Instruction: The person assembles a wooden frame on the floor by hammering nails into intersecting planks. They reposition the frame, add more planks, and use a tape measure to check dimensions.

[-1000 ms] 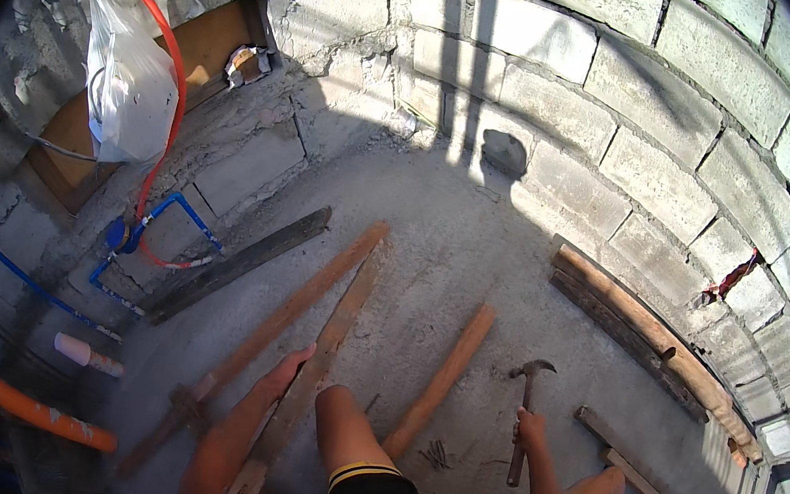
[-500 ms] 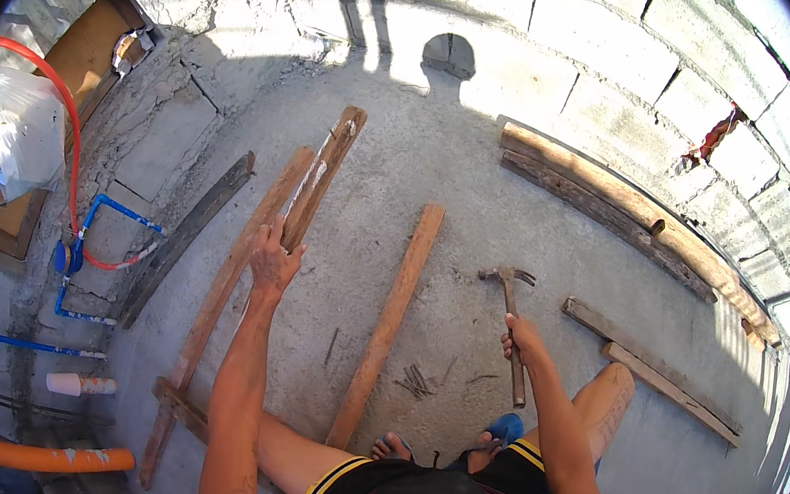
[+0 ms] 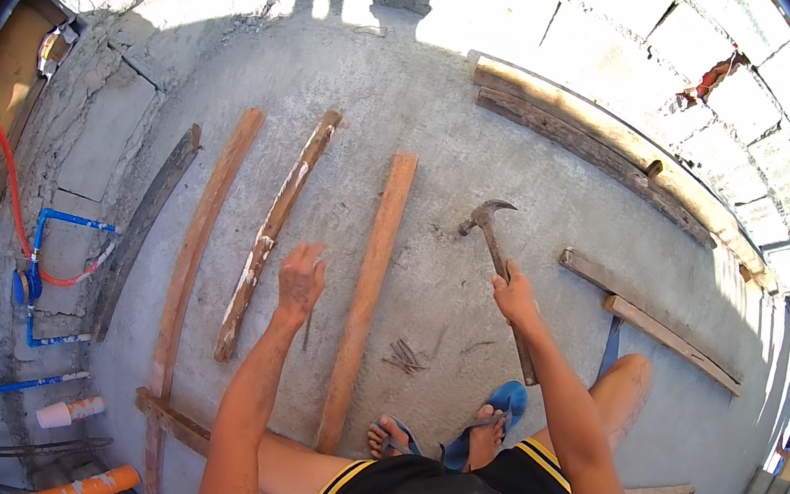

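In my right hand (image 3: 515, 295) is a claw hammer (image 3: 491, 232), gripped by its wooden handle, its head pointing away from me. My left hand (image 3: 301, 279) hovers over the floor without holding anything, fingers loosely bent and slightly apart. Just left of it lies a wooden strip streaked with white (image 3: 263, 247). To its right is a reddish-brown strip (image 3: 373, 279). Another long wooden strip (image 3: 200, 250) lies further left, its near end by a crossing piece of wood (image 3: 175, 422). Several nails (image 3: 405, 358) are heaped on the concrete near my feet.
A dark curved board (image 3: 148, 222) lies by the left wall, near blue pipes (image 3: 81, 220) and an orange pipe (image 3: 94, 486). Thick timbers (image 3: 592, 138) rest along the far block wall. Two shorter pieces (image 3: 674, 344) lie to the right.
My left hand has let go of the white-streaked strip, which now lies flat between its neighbours, and has moved right. The hammer stays in my right hand. The view has shifted.
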The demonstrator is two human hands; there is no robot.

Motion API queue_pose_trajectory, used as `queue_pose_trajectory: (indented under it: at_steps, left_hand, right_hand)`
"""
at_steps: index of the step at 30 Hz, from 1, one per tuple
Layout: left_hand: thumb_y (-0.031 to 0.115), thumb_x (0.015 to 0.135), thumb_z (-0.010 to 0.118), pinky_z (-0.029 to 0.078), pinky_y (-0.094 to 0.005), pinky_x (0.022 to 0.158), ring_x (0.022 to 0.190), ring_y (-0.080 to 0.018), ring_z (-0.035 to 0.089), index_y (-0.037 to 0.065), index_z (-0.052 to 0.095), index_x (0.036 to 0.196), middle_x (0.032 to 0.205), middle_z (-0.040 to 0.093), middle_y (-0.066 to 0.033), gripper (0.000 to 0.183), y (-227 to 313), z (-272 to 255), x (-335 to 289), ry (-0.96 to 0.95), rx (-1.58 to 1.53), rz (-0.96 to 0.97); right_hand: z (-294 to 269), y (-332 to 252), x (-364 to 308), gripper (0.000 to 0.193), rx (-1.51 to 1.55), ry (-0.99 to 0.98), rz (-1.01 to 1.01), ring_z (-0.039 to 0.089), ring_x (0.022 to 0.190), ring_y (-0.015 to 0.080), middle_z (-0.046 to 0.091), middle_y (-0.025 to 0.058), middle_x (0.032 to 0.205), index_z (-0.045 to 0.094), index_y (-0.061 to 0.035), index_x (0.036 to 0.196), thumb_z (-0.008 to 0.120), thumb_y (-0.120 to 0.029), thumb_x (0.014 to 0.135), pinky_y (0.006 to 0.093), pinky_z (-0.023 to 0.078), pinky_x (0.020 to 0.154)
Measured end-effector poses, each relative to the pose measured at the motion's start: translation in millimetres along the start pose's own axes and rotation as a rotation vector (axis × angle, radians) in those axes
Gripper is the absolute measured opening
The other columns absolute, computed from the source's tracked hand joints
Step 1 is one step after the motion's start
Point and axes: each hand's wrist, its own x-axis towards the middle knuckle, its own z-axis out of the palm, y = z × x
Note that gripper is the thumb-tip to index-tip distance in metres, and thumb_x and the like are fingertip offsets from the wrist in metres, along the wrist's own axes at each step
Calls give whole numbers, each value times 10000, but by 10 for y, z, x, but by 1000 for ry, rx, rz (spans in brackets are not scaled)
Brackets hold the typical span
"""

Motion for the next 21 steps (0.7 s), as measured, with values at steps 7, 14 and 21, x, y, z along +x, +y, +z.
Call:
queue_pose_trajectory:
  at_steps: [7,14,21]
  left_hand:
    - [-68,798,614,553,-389,821,1030,-333,635,-1,642,1139,1162,630,-173,349,1127,684,-1577,-397,13,182]
    - [12,812,627,563,-360,804,1060,-303,610,8,616,1054,1123,603,-155,242,958,811,-1503,-607,204,151]
    - [28,878,623,560,-376,751,891,-312,674,-7,624,1022,936,659,-165,148,1359,528,-1578,-624,-98,-191]
  right_hand:
    - [-218,33,62,399,250,-127,77,501,437,186,552,98,649,507,-5,1310,561,-212,973,370,396,366]
    - [-245,280,161,368,393,-256,153,479,451,128,455,18,608,516,-75,1319,544,-250,997,326,406,374]
    - [-5,336,180,563,-19,11,-123,648,547,289,684,243,899,435,-5,1439,577,-252,953,412,503,481]
